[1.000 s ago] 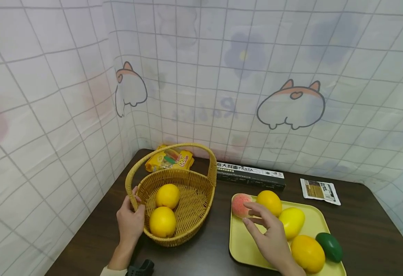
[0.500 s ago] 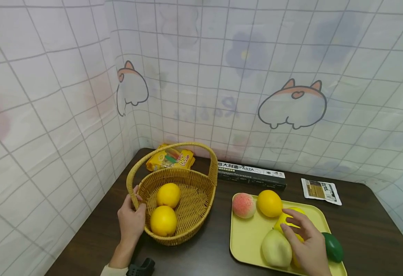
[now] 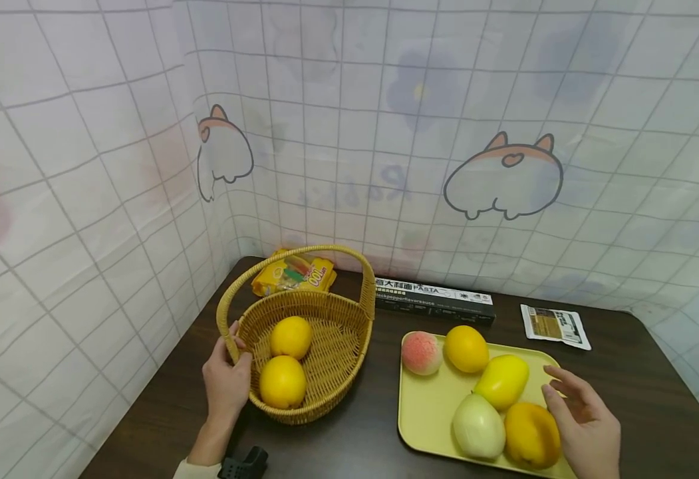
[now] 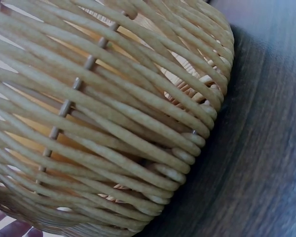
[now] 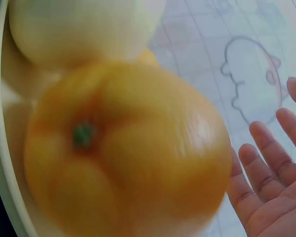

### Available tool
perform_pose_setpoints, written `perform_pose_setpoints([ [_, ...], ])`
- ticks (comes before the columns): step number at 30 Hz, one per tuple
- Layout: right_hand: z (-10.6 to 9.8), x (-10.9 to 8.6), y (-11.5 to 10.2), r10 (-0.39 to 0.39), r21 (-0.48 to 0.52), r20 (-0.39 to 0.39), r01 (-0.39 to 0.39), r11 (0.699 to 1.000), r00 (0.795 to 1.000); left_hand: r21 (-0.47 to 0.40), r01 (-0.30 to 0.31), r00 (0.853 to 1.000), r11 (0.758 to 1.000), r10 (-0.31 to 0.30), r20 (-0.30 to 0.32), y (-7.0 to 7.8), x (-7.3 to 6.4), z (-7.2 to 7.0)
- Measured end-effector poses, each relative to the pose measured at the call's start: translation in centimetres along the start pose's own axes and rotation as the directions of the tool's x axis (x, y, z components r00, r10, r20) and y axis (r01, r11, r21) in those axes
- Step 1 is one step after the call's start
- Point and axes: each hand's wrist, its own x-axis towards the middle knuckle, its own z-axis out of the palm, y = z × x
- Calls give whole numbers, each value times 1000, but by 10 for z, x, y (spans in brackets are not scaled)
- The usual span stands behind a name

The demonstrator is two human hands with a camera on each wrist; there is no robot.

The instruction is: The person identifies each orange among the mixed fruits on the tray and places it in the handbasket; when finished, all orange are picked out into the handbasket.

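While the left hand grips the basket, the right hand hovers open; at twelve o'clock, a box reads "PASTA".

My left hand curls its fingers in a grip, forearm stretched forward; my right hand hovers with fingers spread, relaxed, holding nothing.

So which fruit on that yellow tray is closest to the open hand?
The orange bell-pepper-shaped one at the tray's near right corner, just beside the right hand. The pale one, lemon, orange and peach lie farther.
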Motion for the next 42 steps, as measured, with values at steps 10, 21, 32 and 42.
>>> perform_pose_setpoints([
  [10, -13, 2, 8, 79, -10, 21, -79, 997, 997, 13, 7, 1000, 1000, -8, 15, 2, 1, 0],
  [21, -27, 3, 13, 108, -130, 283, -73, 989, 953, 7, 15, 1000, 1000, -15, 17, 2, 0, -2],
  [32, -34, 10, 22, 235, -377, 585, 4, 926, 776, 4, 25, 1000, 1000, -25, 15, 3, 1, -2],
  [42, -36, 12, 29, 255, -404, 684, 65, 912, 683, 16, 31, 999, 999, -31, 16, 1, 0, -1],
])
